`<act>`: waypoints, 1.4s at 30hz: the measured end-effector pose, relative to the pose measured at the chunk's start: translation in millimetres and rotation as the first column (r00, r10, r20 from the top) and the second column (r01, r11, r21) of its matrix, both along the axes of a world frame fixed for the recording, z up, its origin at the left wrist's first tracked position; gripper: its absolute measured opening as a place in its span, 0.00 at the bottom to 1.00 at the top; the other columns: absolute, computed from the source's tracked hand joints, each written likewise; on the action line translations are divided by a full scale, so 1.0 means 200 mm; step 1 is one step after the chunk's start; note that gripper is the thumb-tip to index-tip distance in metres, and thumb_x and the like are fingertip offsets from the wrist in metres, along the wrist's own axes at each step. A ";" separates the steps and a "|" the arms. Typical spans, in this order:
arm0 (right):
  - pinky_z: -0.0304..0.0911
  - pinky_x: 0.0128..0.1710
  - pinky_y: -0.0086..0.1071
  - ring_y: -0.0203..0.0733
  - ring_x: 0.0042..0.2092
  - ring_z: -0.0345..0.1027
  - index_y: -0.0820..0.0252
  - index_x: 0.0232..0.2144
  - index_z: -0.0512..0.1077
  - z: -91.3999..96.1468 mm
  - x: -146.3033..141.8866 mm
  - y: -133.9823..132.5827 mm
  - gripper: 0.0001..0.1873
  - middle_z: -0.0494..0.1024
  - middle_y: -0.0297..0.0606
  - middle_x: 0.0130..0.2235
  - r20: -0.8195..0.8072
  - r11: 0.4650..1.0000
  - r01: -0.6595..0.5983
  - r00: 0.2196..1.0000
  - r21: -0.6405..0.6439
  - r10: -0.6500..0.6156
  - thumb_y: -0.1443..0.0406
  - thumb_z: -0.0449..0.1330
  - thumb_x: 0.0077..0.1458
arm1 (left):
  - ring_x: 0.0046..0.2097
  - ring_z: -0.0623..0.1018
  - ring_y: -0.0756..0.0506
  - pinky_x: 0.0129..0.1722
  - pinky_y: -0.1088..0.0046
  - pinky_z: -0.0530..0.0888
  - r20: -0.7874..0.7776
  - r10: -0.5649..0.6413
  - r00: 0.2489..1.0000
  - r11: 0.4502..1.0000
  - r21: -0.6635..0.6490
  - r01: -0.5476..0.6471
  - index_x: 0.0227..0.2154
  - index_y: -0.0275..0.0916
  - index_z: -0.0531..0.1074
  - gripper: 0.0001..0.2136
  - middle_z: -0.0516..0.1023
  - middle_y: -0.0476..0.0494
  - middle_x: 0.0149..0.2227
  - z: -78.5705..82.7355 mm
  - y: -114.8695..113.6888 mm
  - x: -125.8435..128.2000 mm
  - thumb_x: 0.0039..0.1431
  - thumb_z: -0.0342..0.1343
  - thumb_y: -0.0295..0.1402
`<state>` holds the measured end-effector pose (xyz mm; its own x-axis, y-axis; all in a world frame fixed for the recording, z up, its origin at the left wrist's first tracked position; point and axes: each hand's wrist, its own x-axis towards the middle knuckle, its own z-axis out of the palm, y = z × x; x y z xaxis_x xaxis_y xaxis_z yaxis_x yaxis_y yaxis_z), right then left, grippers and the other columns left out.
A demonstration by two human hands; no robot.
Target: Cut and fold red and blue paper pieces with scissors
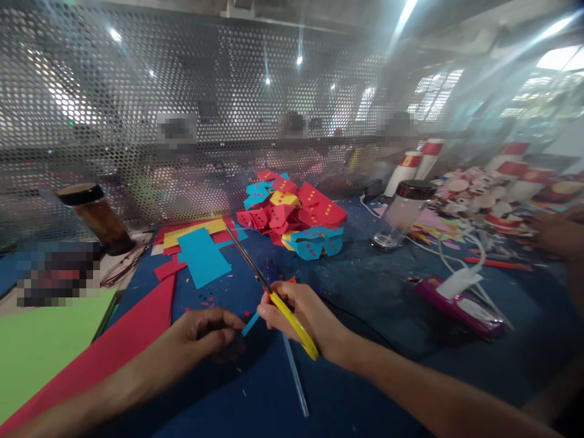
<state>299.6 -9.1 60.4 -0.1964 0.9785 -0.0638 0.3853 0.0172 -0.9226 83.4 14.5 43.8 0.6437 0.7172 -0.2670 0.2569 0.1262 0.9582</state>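
Nearest you, a clear rod (pixel 296 380) lies on the dark blue table (pixel 255 401), at 5 o'clock from the narrow blue paper strip (pixel 250 324) between your hands. At 9 o'clock, your left hand (pixel 207 334) pinches the strip's near end between thumb and fingers. The paper looks feather-light and limp, apt to bend or crease, so a gentle grip at the tips should suit it. At 3 o'clock, your right hand (pixel 303 322) grips the scissors (pixel 294 325), its fingertips close to the strip's far end; whether they touch it, you cannot tell here. The scissors look stiff and fairly light, best taken by the yellow handle, since the slim metal blades, pointing toward 11, are likely slick and sharp. Beyond, a blue sheet (pixel 204 257) lies at 11 o'clock, while a heap of folded paper shapes (pixel 314 210), seemingly easy to crush, rises at 1.
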 end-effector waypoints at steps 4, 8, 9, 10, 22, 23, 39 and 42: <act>0.55 0.26 0.26 0.32 0.26 0.61 0.61 0.28 0.68 -0.02 -0.01 -0.01 0.03 0.69 0.29 0.24 -0.040 1.000 -0.007 0.999 -0.003 0.007 0.68 0.60 0.52 | 0.31 0.78 0.48 0.35 0.72 0.71 0.083 0.027 0.996 0.996 -0.091 -0.019 0.32 0.38 0.73 0.12 0.78 0.50 0.28 -0.05 -0.02 0.03 0.53 0.63 0.41; 0.55 0.26 0.26 0.32 0.26 0.60 0.62 0.28 0.68 -0.02 -0.01 -0.01 0.03 0.69 0.29 0.24 -0.060 1.000 -0.004 0.998 0.001 0.004 0.68 0.61 0.51 | 0.26 0.76 0.50 0.30 0.73 0.70 0.079 0.047 0.996 0.993 -0.111 -0.038 0.28 0.37 0.72 0.15 0.80 0.49 0.24 -0.05 -0.03 0.04 0.52 0.63 0.45; 0.55 0.26 0.26 0.32 0.26 0.60 0.62 0.27 0.68 -0.01 -0.01 -0.01 0.04 0.69 0.29 0.24 -0.066 1.000 -0.002 0.998 0.003 0.002 0.68 0.61 0.51 | 0.26 0.76 0.50 0.30 0.74 0.70 0.076 0.043 0.996 0.994 -0.106 -0.035 0.28 0.37 0.72 0.15 0.80 0.49 0.24 -0.05 -0.03 0.04 0.52 0.63 0.46; 0.55 0.26 0.26 0.32 0.26 0.60 0.61 0.27 0.68 -0.01 0.00 -0.01 0.04 0.69 0.29 0.24 -0.072 1.000 -0.001 0.997 0.006 0.001 0.68 0.61 0.51 | 0.26 0.77 0.50 0.30 0.74 0.70 0.074 0.038 0.997 0.994 -0.103 -0.031 0.28 0.37 0.73 0.15 0.80 0.49 0.24 -0.05 -0.03 0.04 0.53 0.63 0.46; 0.54 0.26 0.24 0.31 0.27 0.59 0.61 0.28 0.69 -0.07 -0.01 -0.02 0.04 0.68 0.28 0.26 -0.069 0.996 -0.072 0.995 0.053 0.075 0.68 0.62 0.50 | 0.28 0.77 0.49 0.32 0.71 0.71 0.201 0.104 0.974 0.992 -0.094 -0.086 0.34 0.37 0.75 0.15 0.81 0.46 0.28 -0.08 -0.02 0.07 0.50 0.66 0.43; 0.54 0.25 0.24 0.31 0.27 0.59 0.62 0.29 0.69 -0.08 -0.02 -0.02 0.04 0.68 0.28 0.26 -0.060 0.995 -0.079 0.995 0.056 0.082 0.68 0.62 0.50 | 0.27 0.77 0.49 0.31 0.72 0.71 0.204 0.109 0.973 0.992 -0.091 -0.092 0.32 0.37 0.74 0.14 0.80 0.47 0.26 -0.08 -0.02 0.07 0.51 0.66 0.43; 0.54 0.24 0.26 0.33 0.26 0.61 0.58 0.26 0.64 -0.04 0.02 -0.03 0.06 0.67 0.29 0.26 0.081 0.994 -0.038 0.996 0.098 0.031 0.65 0.57 0.54 | 0.26 0.75 0.50 0.29 0.74 0.69 0.197 0.239 0.951 0.971 -0.044 -0.235 0.28 0.38 0.71 0.13 0.78 0.49 0.24 -0.02 0.01 0.02 0.52 0.65 0.41; 0.55 0.27 0.27 0.34 0.28 0.63 0.56 0.29 0.63 -0.05 0.04 -0.04 0.05 0.71 0.31 0.30 0.247 0.972 -0.061 0.969 0.225 0.004 0.67 0.58 0.52 | 0.25 0.75 0.48 0.27 0.73 0.70 0.221 0.285 0.933 0.958 -0.057 -0.279 0.31 0.38 0.73 0.14 0.78 0.48 0.24 0.01 0.04 0.00 0.49 0.66 0.42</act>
